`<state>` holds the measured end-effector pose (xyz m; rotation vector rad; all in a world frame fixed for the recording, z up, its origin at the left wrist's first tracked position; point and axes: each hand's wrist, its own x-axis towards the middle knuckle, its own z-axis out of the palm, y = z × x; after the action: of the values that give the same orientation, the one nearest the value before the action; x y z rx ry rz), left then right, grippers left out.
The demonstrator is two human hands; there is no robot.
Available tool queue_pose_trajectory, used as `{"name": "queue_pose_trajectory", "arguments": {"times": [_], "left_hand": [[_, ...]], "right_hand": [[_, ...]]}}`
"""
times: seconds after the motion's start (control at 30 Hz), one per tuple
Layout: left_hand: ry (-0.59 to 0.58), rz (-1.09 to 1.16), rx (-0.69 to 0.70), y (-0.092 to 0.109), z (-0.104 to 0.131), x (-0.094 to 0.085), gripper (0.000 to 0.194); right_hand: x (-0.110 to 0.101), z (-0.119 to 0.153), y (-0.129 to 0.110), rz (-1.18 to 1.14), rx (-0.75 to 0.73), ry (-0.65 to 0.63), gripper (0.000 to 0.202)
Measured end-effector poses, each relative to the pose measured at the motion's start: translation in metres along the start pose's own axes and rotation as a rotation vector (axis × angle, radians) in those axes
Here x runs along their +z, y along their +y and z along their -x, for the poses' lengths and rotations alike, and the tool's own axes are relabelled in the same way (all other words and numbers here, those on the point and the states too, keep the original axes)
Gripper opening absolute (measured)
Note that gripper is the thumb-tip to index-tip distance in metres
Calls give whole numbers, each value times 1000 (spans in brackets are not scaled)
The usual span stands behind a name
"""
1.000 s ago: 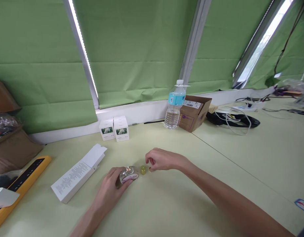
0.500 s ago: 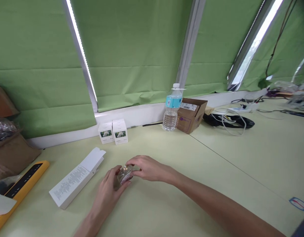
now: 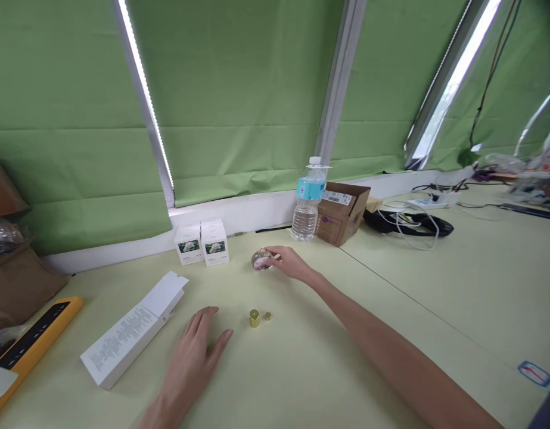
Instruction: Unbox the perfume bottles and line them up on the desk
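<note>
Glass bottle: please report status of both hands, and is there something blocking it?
Right hand holding glass bottle. Left hand open, empty. Bottle right of white boxes, no obstruction seen. Gold cap, smaller gold piece clear of both hands.

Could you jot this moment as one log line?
right hand: holding glass bottle | left hand: open, holding nothing | beside left hand: gold cap, smaller gold piece

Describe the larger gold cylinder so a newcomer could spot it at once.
On the pale table, find the spread left hand. Just to the right of its fingertips stand two small gold pieces, side by side. The gold cylinder is the one nearer that hand, plainly taller and wider than the tiny gold piece beside it.
</note>
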<state>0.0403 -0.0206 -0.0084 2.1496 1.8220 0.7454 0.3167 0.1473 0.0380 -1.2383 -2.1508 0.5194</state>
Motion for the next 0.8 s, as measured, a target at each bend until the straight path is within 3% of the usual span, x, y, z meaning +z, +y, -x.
{"name": "queue_pose_trajectory", "arguments": {"times": [0.23,0.4,0.5,0.63,0.8], "left_hand": [[-10,-99,79,-4,0,5,45],[-6,-129,92,-5,-1,5,44],[-2,-137,101,-5,-1,6,43],[14,-141,119,-5,0,5,43],[24,-139,137,-5,0,4,41]], "right_hand": [[6,-7,29,59,184,152,40],[-8,-5,24,142,297,111,38],[-30,0,9,193,327,-23,31],[-47,11,-29,155,257,-351,34],[-24,32,-85,86,119,-668,56]]}}
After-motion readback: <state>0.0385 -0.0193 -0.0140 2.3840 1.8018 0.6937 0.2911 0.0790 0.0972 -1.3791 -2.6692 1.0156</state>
